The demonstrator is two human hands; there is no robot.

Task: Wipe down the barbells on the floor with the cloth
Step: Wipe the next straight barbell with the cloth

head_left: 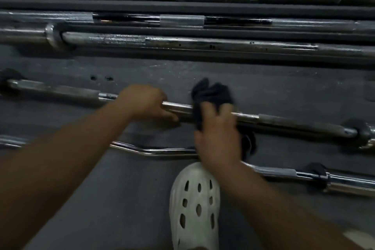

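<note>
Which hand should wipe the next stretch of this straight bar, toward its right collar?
Right. The right hand grips the cloth draped over the bar, next to the unwiped stretch. The left hand holds bare bar, with no cloth.

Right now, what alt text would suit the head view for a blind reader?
A right hand wraps a dark cloth over a steel bar on the floor while the left hand grips it. Near it lie other bars, and a white clog shows below.
</note>
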